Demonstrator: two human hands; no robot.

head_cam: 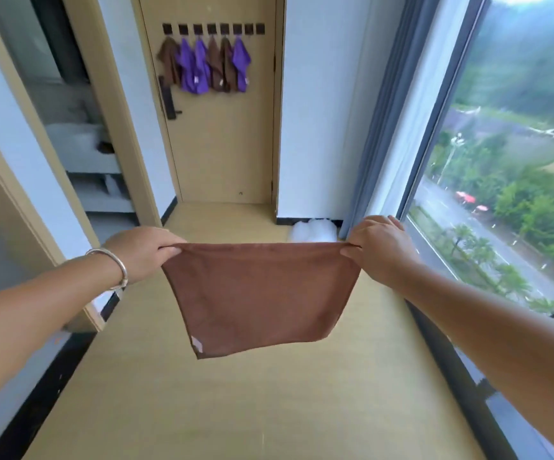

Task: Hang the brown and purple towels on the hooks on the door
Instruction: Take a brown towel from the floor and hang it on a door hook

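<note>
A brown towel (259,293) hangs spread flat in front of me, a small white label at its lower left corner. My left hand (142,252) pinches its upper left corner and my right hand (380,249) pinches its upper right corner. Far ahead stands a beige door (222,144) with a row of dark square hooks (212,28) near its top. Several brown towels (217,66) and purple towels (190,68) hang bunched from the hooks on the left. The two hooks at the right end (254,28) are bare.
A narrow corridor with a yellowish floor (235,393) leads to the door. A large window (508,161) and grey curtain (391,104) run along the right. An open doorway (79,127) lies on the left. A white bundle (313,230) sits on the floor by the right wall.
</note>
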